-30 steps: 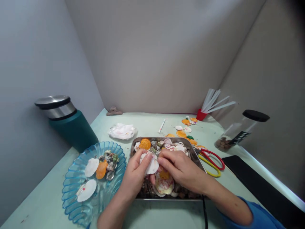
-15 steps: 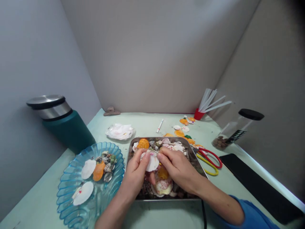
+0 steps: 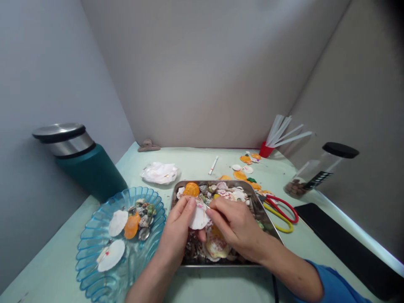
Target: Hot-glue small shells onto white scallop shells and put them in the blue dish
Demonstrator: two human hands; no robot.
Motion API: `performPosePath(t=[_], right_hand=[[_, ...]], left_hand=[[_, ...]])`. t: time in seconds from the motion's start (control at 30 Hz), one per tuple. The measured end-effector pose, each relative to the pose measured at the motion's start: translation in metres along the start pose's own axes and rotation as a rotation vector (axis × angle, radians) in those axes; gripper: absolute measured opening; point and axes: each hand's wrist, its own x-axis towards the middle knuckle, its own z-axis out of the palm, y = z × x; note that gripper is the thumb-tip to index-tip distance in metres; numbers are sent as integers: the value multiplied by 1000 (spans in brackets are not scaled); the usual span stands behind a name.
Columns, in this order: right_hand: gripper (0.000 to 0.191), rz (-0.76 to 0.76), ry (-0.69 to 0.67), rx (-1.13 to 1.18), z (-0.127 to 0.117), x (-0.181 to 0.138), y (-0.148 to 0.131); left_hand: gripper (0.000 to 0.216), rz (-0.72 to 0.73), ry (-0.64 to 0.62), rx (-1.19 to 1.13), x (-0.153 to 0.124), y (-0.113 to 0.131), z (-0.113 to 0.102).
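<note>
The left grip (image 3: 177, 228) pinches a white shell (image 3: 199, 217); at its right edge, the right grip's (image 3: 238, 225) hold is unclear.

craft corner; pale table (image 3: 191, 156) between plain walls (image 3: 202, 84), metal tray (image 3: 227, 265) of seashells (image 3: 192, 190), scissors (image 3: 267, 206), white sticks (image 3: 275, 129) in red cup (image 3: 266, 150)

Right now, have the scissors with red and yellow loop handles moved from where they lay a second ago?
No: judged against the long, flat black strip beside them, the scissors lie in the same place.
</note>
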Motion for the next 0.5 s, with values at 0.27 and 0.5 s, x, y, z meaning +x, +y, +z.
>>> performPosePath(t=[0.27,0.5], right_hand=[[31,38,5,324,-10,3,-4],[44,-48,-117,378,-12,3,-3]], left_hand=[[21,-53,-78,-176,-4,3,-1],[48,-193,49,-79,-4,1,3]])
